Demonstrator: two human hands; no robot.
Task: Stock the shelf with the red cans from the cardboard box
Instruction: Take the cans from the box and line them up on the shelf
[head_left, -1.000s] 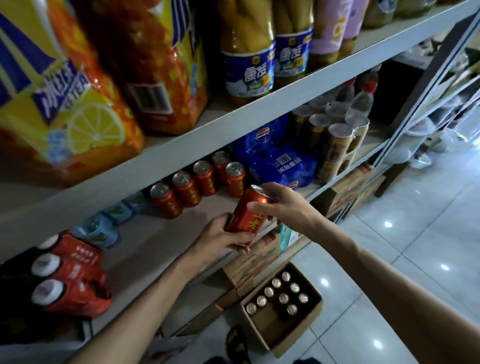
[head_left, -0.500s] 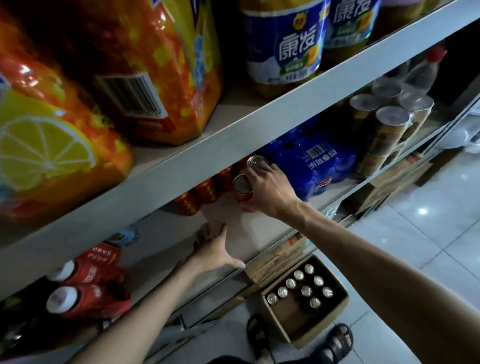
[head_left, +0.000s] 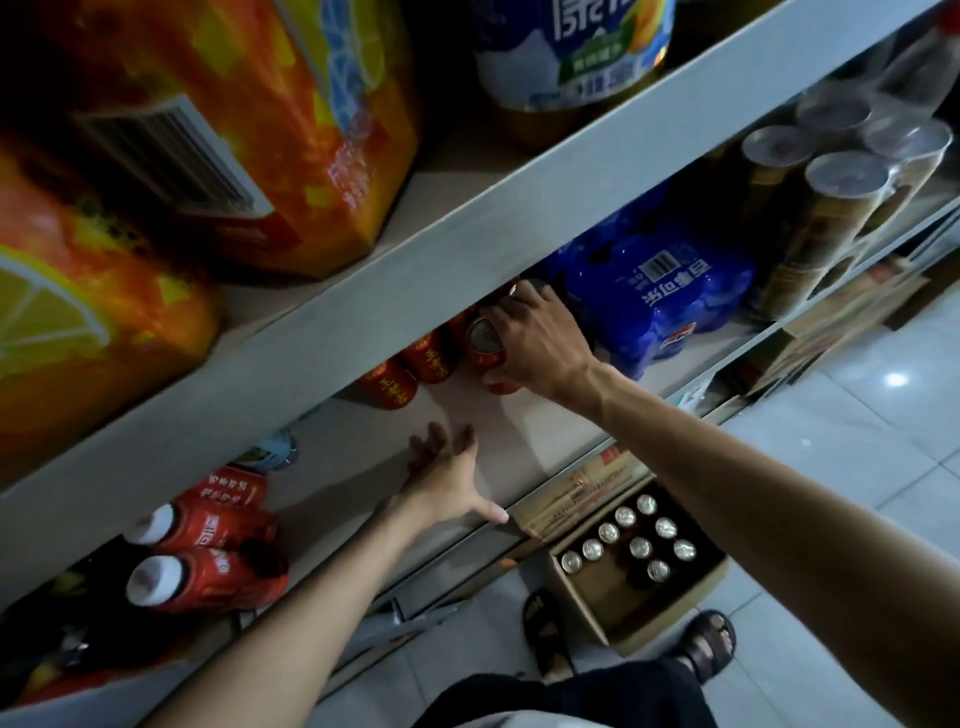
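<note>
- Red can (head_left: 483, 340) stands upright on the middle shelf (head_left: 524, 441), at the right end of a row of like cans (head_left: 434, 359), just beside its neighbour.
- Right hand (head_left: 543, 345) grips it from the near side, fingers curled over the lid rim, thumb low on the body.
- Left hand (head_left: 447, 475) lies flat on the bare shelf board, nearer, fingers spread, holding nothing.
- Blue shrink-wrapped pack (head_left: 660, 291) sits just right of the can.
- Cardboard box (head_left: 587, 608) sits on the floor below, with more cans (head_left: 639, 545) upright inside.

dim, shadowed shelves; glare-spotted floor
</note>
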